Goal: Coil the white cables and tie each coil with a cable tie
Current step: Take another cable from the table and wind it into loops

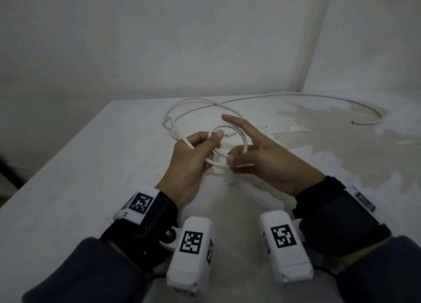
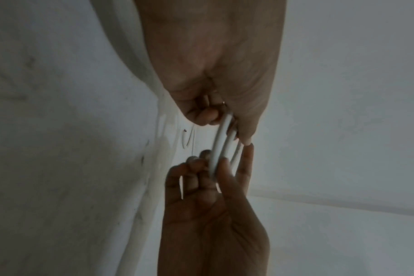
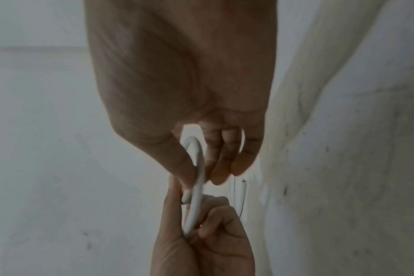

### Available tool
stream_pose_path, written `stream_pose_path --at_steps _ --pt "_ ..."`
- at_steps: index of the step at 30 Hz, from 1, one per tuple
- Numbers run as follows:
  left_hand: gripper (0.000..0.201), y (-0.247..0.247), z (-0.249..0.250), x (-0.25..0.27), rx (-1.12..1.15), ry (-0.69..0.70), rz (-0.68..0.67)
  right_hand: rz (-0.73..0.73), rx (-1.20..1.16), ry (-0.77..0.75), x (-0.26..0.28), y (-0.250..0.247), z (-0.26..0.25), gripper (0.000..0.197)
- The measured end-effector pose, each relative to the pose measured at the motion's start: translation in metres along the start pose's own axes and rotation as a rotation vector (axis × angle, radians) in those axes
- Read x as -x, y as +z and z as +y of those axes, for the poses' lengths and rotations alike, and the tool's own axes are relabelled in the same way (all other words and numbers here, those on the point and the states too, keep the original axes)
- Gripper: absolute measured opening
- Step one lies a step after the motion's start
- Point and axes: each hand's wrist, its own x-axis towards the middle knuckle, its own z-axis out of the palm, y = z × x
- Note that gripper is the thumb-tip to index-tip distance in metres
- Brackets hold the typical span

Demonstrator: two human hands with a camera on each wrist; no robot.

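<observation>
A small coil of white cable [image 1: 217, 163] is held above the table between both hands. My left hand [image 1: 211, 140] grips its left side, fingers and thumb curled round the strands [image 2: 221, 138]. My right hand [image 1: 237, 152] pinches the coil's right side between thumb and fingers [image 3: 199, 186], with the index finger stretched out forward. A thin white strip [image 1: 245, 165] pokes out under the right thumb; whether it is a cable tie I cannot tell. The rest of the cable [image 1: 296, 96] trails from the left hand across the far table in a loop and a long arc.
The white table [image 1: 91, 177] stands in a corner between two white walls. Its left edge runs diagonally at the left. A peeling, stained patch [image 1: 341, 138] covers the right side. The cable's free end [image 1: 352, 122] lies at the far right.
</observation>
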Motion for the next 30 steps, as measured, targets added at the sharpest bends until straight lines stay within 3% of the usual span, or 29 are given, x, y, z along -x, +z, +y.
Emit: stream_pose_path --at_steps 2,6,9,14,16,19,21,23,26,30 --pt "0.015 -0.001 0.002 -0.001 0.086 -0.026 0.005 0.120 -0.068 -0.048 -0.002 -0.004 0.001 0.066" --pt "0.009 0.002 0.003 0.000 0.214 -0.087 -0.128 0.325 -0.379 -0.047 -0.006 -0.013 0.002 0.037" --pt "0.009 0.006 0.005 0.003 0.317 -0.102 -0.200 0.271 -0.606 -0.029 -0.006 -0.009 0.002 0.012" --pt "0.038 0.006 0.008 0.006 0.350 -0.118 -0.255 0.211 -0.673 0.048 -0.009 0.003 0.008 0.021" --pt "0.030 0.006 0.008 0.004 0.376 -0.145 -0.185 0.281 -0.683 0.021 -0.012 0.001 0.009 0.025" --pt "0.019 0.003 0.007 -0.002 0.435 -0.176 0.069 0.385 -0.815 -0.041 -0.014 -0.007 0.008 0.030" --pt "0.018 0.000 0.007 -0.004 0.407 -0.149 0.119 0.413 -0.912 -0.063 -0.015 -0.010 0.008 0.033" --pt "0.016 0.000 0.005 -0.003 0.354 -0.126 0.094 0.429 -0.883 -0.060 -0.016 -0.010 0.009 0.033" --pt "0.014 0.002 0.007 0.000 0.295 -0.106 0.033 0.432 -0.629 -0.041 -0.015 -0.005 0.006 0.028" --pt "0.031 0.003 0.010 0.002 0.239 -0.095 -0.069 0.354 -0.349 -0.037 -0.010 -0.002 0.003 0.028"
